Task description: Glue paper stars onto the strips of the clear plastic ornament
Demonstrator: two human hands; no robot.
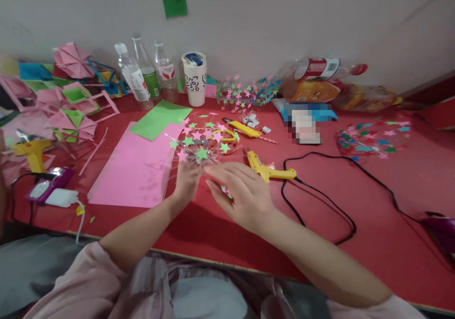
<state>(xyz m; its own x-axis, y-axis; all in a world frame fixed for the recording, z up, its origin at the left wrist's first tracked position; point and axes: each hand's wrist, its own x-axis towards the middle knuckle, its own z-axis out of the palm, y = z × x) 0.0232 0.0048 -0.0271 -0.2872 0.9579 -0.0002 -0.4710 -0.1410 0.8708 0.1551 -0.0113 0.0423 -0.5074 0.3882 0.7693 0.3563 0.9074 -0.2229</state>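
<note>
Works over a red desk point(320, 205), with a pink sheet point(121, 177) at 9 o'clock from the left hand. Keeps star-dotted clear plastic point(202, 153) above the desk, at about 11 o'clock from the right hand. Seems to spread widest from 9 to 3 o'clock, base toward 6; cannot tell the exact long axis through the clear wall. Curves the right hand point(241, 191) loosely, thumb apart from fingers, tips beside the base; cannot tell whether pinching. Grips the base with the nearer left hand point(186, 181), fingers partly blurred. Has a yellow glue gun point(259, 167) at 2 o'clock from the right hand, nozzle toward 11.
</note>
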